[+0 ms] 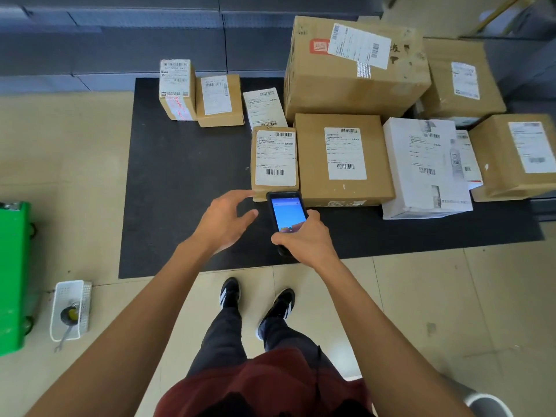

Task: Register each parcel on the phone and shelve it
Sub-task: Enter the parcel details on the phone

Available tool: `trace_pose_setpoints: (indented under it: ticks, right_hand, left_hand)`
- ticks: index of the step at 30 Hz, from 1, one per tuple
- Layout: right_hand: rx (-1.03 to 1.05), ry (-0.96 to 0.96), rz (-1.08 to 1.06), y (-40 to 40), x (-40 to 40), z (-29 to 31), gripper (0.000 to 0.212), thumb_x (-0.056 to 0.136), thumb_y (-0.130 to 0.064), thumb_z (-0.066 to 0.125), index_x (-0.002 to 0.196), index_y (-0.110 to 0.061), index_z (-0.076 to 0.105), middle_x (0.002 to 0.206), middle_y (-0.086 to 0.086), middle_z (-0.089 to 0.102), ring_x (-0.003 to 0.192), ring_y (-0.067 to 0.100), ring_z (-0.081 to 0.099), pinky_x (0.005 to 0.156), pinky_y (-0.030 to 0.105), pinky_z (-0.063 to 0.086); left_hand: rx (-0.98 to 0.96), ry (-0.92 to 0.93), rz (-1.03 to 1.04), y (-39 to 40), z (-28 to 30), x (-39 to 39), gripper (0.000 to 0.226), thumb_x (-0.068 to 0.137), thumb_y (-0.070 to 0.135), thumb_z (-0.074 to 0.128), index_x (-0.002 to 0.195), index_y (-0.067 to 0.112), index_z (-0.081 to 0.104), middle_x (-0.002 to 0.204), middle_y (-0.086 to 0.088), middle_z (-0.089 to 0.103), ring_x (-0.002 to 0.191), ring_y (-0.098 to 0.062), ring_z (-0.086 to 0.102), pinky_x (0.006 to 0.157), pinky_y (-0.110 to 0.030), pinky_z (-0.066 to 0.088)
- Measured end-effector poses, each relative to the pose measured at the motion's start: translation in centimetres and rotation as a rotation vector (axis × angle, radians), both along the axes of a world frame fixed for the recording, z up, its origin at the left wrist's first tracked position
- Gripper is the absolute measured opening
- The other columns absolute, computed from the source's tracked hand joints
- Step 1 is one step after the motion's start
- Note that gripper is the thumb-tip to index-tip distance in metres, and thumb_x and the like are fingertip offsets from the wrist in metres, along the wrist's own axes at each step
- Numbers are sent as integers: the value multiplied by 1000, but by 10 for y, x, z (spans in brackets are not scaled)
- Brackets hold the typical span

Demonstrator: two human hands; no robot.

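Two hands were out in front of the person, over a black mat (180, 176) on the tiled floor. The right hand (304, 236) held a black phone (287, 215), with its fingers curled round the near end. The phone's screen glowed blue and faced up. The left hand (224, 219) was just left of the phone. Its fingers were spread and a little bent, and it held nothing. Its fingertips were near the corner of a small brown box (275, 159), but I could not tell if they touched it.

Many parcels sat on the mat, at its far and right side. The small brown box was the nearest one, just past the phone. It had a white label on top. A wider brown box (343, 158) sat touching its right side. Right of that was a white box (421, 167), and then one more brown box (514, 155). A big brown box (355, 70) stood behind them. Two little brown boxes (201, 94) stood far off to the left, side by side.

A green bin (13, 275) was at the left edge. A white basket (70, 308) lay near it on the floor.
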State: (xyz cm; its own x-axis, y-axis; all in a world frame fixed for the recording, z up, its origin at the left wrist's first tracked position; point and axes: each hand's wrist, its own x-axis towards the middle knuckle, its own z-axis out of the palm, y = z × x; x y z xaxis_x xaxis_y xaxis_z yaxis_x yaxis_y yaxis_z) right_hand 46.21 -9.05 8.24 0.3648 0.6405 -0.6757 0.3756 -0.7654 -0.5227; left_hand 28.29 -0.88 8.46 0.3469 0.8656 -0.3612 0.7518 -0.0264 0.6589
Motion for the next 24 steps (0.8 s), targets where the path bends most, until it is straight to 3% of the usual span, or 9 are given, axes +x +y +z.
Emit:
trace_pose_setpoints:
  ticks: [4,10,18,24]
  right_hand:
    - [4,-13,-15,-1,-5,3,72,72,-40,84,113,-33,25,103,-8,47,83,9,51,56,20,39]
    - [21,-35,-43,-1,-13,2,79,72,-38,84,131,-25,33,110,-4,48,87,11,51,61,22,45]
    - [36,-74,-55,3,-24,-5,91,69,-37,83,141,-23,29,110,-5,44,86,11,49,60,22,43]
    - [57,-108,59,6,-60,-31,105,66,-41,83,148,-28,19,125,-4,44,104,13,48,75,31,52]
  left_hand:
    - [0,4,-5,9,-3,-4,44,98,34,64,140,41,51,149,8,51,132,-17,51,92,-27,40]
    - [-12,10,-50,17,-6,-12,43,99,34,62,140,39,52,149,7,51,132,-18,51,92,-27,39]
    - [-28,-1,-87,27,-8,-21,44,99,35,62,141,39,51,149,7,51,132,-17,50,94,-28,40]
    - [-49,3,-64,32,-11,-45,44,100,33,61,143,34,52,150,5,51,135,-19,49,102,-32,42]
